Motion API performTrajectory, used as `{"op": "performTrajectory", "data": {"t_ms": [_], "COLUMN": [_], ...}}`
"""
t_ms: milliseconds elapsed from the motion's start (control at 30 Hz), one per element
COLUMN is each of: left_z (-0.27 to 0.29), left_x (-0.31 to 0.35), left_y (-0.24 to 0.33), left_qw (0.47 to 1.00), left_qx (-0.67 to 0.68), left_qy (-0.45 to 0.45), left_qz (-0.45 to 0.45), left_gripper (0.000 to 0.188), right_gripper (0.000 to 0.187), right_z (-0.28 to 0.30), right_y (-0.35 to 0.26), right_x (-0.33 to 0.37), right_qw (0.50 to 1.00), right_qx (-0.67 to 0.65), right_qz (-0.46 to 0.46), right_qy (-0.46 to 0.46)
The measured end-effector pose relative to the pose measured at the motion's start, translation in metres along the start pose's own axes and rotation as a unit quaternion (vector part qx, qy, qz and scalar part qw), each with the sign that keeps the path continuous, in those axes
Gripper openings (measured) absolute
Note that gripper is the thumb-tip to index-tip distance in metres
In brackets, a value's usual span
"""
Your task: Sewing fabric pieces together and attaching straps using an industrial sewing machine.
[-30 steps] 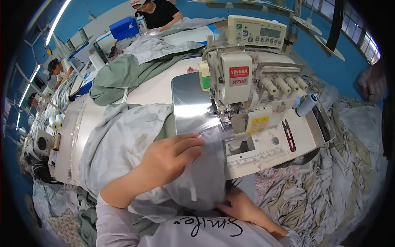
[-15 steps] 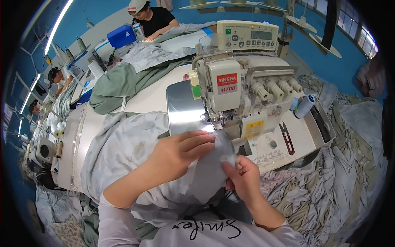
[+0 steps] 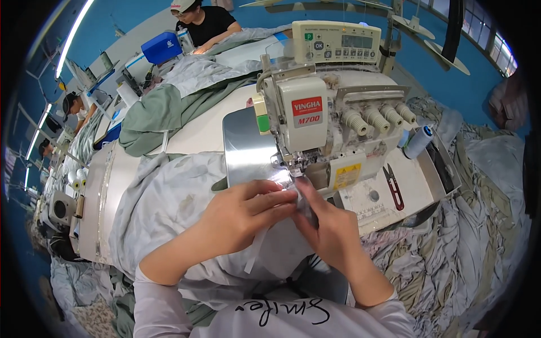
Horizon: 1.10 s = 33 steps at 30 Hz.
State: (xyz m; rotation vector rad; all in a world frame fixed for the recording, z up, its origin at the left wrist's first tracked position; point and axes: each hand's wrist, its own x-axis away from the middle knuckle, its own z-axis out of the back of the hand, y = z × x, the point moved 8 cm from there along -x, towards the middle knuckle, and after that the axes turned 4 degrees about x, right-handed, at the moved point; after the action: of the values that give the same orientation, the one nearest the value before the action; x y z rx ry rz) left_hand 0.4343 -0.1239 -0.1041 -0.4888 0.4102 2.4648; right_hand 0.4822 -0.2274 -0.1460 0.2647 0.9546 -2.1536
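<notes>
A pale grey patterned fabric spreads over the front of the sewing table and hangs toward my lap. My left hand is closed on its edge, fingers together just in front of the presser foot of a white overlock sewing machine. Close against it, my right hand pinches the same edge, its index fingertip right by the foot. The fingertips partly hide the piece of fabric between them. A narrow pale strip dangles below my left hand. Beside the foot lies a shiny metal plate.
Dark red thread snips and a light blue thread cone lie right of the machine. Green fabric is bunched at the far left. Heaped garments fill the right side. Another person works at the back.
My right hand has moved up and left from the fabric's right edge to the presser foot, meeting my left hand. The fabric in front has bunched up. My left hand has barely shifted.
</notes>
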Motion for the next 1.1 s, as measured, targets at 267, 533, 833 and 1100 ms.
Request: {"op": "performTrajectory", "data": {"t_ms": [267,533,833,1100], "left_z": [0.001,0.002,0.001,0.047], "left_x": [-0.002,-0.002,0.000,0.024], "left_y": [-0.010,-0.007,-0.017,-0.022], "left_qw": [0.999,0.999,0.998,0.957], "left_qx": [-0.003,-0.010,0.001,-0.141], "left_qy": [0.034,0.040,0.025,0.113], "left_qz": [0.038,0.029,0.051,0.226], "left_gripper": [0.042,0.044,0.040,0.044], "right_gripper": [0.052,0.021,0.015,0.015], "right_z": [0.005,-0.030,-0.048,-0.045], "right_y": [0.009,0.031,0.042,0.048], "right_x": [-0.006,0.036,0.040,0.032], "right_qw": [0.998,0.859,0.795,0.788], "right_qx": [0.003,-0.417,-0.513,-0.532], "right_qz": [-0.046,-0.297,-0.325,-0.308], "right_qy": [0.038,-0.015,-0.016,-0.028]}}
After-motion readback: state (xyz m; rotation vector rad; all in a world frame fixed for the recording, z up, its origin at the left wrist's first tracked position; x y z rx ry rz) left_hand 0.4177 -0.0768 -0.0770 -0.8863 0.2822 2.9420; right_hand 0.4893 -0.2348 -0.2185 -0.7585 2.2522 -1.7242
